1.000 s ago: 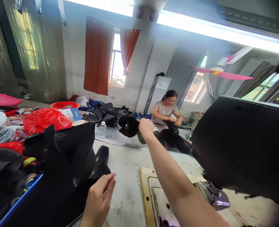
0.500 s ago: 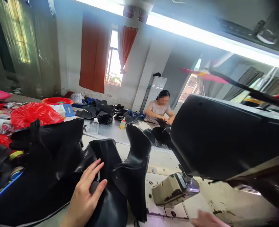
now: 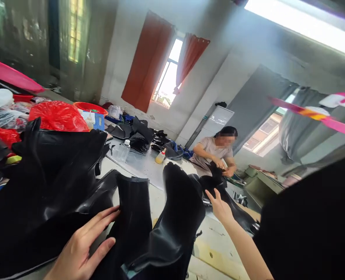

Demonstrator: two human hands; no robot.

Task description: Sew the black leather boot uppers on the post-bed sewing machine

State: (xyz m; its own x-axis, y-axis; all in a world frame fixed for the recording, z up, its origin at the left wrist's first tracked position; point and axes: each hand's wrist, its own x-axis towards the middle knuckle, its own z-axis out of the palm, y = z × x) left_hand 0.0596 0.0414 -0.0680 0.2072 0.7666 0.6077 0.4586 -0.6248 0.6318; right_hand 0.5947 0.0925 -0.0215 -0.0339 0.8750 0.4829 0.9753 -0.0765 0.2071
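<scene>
My left hand (image 3: 86,241) lies with outstretched fingers and thumb apart against a black leather boot upper (image 3: 134,202). Right of that piece, a second black boot upper (image 3: 181,202) stands bent, its tall end pointing away from me. My right hand (image 3: 221,208) is stretched out over the far side of the work surface, fingers apart, close to a black leather piece (image 3: 236,210). Nothing shows between its fingers. To the left of my left hand rises a large heap of black boot uppers (image 3: 64,175).
Across the table a co-worker (image 3: 215,149) handles black pieces. A clear bottle (image 3: 124,151) and a yellow glue bottle (image 3: 160,156) stand mid-table. Red plastic bags (image 3: 58,116) lie at left. A large dark shape (image 3: 312,221) blocks the near right.
My right hand has gone from the low front, near the sewing machine, forward to the far pieces. My left hand has shifted slightly left and down in view. The view has tilted and turned.
</scene>
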